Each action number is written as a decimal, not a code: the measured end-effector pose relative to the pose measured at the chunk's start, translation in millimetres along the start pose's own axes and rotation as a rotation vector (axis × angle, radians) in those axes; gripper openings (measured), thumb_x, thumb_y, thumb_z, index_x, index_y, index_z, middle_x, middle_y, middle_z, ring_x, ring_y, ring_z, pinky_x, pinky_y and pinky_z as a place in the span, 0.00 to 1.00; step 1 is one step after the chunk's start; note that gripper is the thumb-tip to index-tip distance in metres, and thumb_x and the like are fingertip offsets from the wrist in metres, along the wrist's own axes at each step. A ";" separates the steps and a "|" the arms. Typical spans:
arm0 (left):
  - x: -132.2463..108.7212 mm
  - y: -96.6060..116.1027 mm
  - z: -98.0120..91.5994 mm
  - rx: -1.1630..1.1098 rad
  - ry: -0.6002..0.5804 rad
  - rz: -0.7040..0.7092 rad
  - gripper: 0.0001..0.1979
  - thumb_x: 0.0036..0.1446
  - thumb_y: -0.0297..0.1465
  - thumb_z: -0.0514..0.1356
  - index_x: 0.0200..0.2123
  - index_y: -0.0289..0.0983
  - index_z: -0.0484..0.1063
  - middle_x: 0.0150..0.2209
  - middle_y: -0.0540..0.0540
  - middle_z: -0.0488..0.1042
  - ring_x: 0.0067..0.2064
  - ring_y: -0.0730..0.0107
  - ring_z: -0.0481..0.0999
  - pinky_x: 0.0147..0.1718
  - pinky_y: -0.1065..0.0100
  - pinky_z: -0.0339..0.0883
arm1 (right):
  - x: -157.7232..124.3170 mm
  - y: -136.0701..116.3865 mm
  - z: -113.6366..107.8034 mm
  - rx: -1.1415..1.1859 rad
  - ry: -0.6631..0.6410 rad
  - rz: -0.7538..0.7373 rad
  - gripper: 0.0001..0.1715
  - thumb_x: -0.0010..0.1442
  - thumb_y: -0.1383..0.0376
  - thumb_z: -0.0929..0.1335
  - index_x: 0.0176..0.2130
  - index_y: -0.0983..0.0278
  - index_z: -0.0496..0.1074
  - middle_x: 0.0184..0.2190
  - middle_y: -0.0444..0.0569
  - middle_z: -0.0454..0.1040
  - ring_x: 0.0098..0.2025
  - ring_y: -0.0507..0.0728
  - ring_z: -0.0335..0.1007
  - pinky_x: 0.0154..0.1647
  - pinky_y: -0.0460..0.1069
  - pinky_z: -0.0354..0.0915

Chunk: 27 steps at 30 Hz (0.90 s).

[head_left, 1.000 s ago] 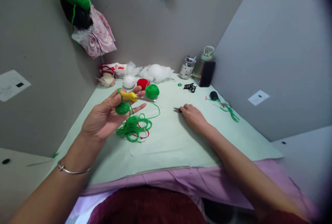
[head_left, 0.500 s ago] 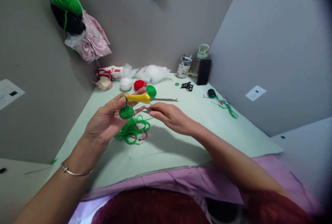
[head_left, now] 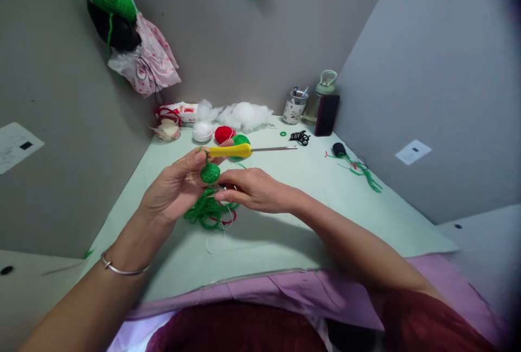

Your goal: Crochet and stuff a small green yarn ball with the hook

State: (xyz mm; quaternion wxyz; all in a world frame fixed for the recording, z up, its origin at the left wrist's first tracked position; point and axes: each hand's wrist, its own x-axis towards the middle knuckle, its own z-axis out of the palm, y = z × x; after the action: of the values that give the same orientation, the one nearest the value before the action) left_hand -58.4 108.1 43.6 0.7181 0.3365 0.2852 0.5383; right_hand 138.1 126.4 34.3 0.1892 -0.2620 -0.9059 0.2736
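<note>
My left hand (head_left: pixel 175 186) is closed, pinching a yellow-handled crochet hook (head_left: pixel 230 150) between thumb and fingers, its metal shaft pointing right. Below the handle hangs a small round green crocheted piece (head_left: pixel 210 173), close against the fingers. My right hand (head_left: pixel 260 190) is closed just right of and below that piece. A small metal tool, apparently scissors (head_left: pixel 220 187), pokes out from its fingertips; most of it is hidden. Beneath both hands lies a loose heap of green yarn (head_left: pixel 199 211) with red and white strands.
Behind the hands stand a white ball (head_left: pixel 202 131), a red yarn ball (head_left: pixel 224 134), a green yarn ball (head_left: pixel 241 139) and white stuffing (head_left: pixel 246 116). Farther right are a pen cup (head_left: pixel 294 108), bottle (head_left: pixel 323 96), phone (head_left: pixel 327 115), black claw clip (head_left: pixel 300 137) and yarn scraps (head_left: pixel 368 178).
My right hand has moved down and left with the metal tool, toward the underside of the green piece. The view has shifted slightly; my left hand keeps its hold.
</note>
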 end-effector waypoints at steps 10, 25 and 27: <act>31.3 -23.7 -6.5 -0.063 0.017 -0.115 0.07 0.53 0.30 0.73 0.36 0.35 0.82 0.44 0.43 0.85 0.50 0.61 0.81 0.55 0.60 0.72 | -25.1 7.1 6.5 -0.034 -0.200 -0.044 0.21 0.73 0.51 0.64 0.41 0.62 0.79 0.32 0.45 0.79 0.31 0.52 0.71 0.32 0.46 0.60; 23.1 -72.6 -9.5 0.070 0.097 -0.415 0.14 0.52 0.37 0.75 0.29 0.35 0.77 0.28 0.47 0.76 0.31 0.72 0.74 0.34 0.71 0.66 | -47.2 44.1 7.0 -0.318 0.562 -0.033 0.32 0.69 0.75 0.62 0.67 0.56 0.65 0.56 0.57 0.76 0.57 0.62 0.73 0.59 0.61 0.69; 24.7 -71.7 -11.7 0.124 0.101 -0.433 0.13 0.51 0.38 0.74 0.29 0.35 0.78 0.27 0.48 0.76 0.31 0.72 0.72 0.33 0.71 0.64 | -49.1 55.4 2.3 -0.407 0.630 0.043 0.29 0.70 0.74 0.62 0.66 0.57 0.67 0.54 0.57 0.78 0.55 0.63 0.75 0.63 0.66 0.64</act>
State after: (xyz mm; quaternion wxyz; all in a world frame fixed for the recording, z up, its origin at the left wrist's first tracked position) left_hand -19.3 120.1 -21.4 0.7795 0.2839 0.4188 0.3693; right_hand 196.4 136.6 -10.2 0.3969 -0.3845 -0.8334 -0.0023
